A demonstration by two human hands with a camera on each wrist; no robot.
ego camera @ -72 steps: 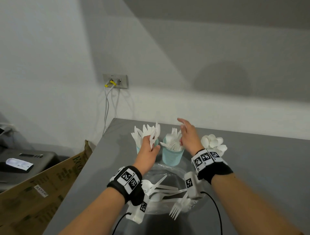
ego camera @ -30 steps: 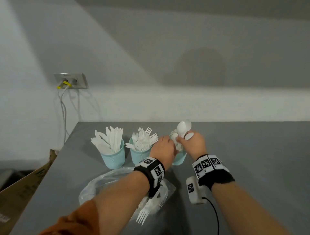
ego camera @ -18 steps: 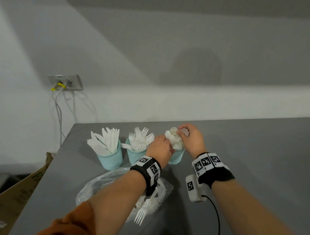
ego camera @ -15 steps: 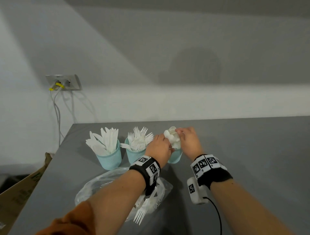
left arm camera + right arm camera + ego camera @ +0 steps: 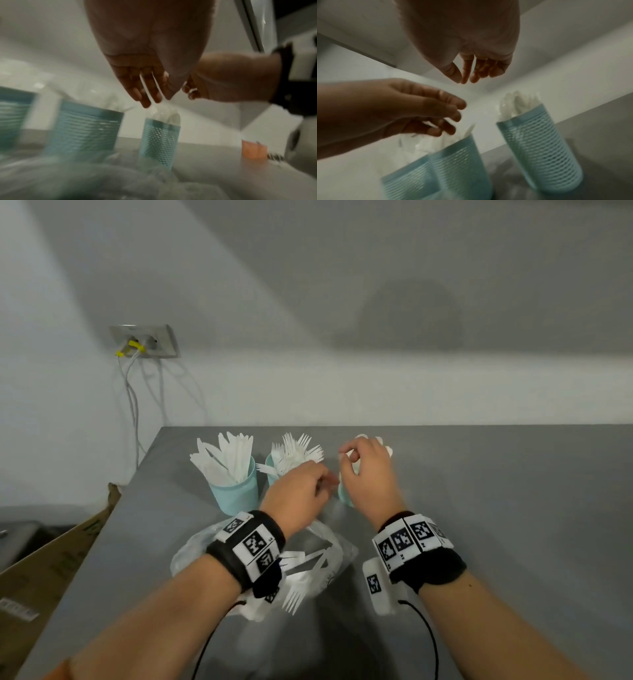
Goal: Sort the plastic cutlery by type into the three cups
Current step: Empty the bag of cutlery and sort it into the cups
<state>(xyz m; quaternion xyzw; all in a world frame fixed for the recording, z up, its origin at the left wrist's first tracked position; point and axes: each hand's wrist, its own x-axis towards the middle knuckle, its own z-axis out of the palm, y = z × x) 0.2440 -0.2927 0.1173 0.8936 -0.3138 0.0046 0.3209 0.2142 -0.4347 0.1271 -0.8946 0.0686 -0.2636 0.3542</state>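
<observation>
Three teal mesh cups stand in a row on the grey table (image 5: 496,508). The left cup (image 5: 236,491) holds knives and the middle cup (image 5: 272,474) holds forks. The right cup (image 5: 344,499) (image 5: 539,148) holds spoons (image 5: 518,102) and is mostly hidden behind my right hand in the head view. That right hand (image 5: 347,460) (image 5: 465,79) hovers just above the spoons with loose fingers and holds nothing. My left hand (image 5: 325,481) (image 5: 450,121) hangs between the fork cup (image 5: 453,162) and the spoon cup (image 5: 159,140), its fingers relaxed and empty.
A clear plastic bag (image 5: 329,546) with loose white cutlery lies in front of the cups, under my left wrist, and a fork (image 5: 294,597) sticks out toward me. The table's left edge drops to a cardboard box (image 5: 51,570). A wall socket (image 5: 144,340) with cables is behind.
Earlier my right hand lowered a spoon into the right cup while my left hand steadied that cup. Both hands have since come off it and drawn back slightly.
</observation>
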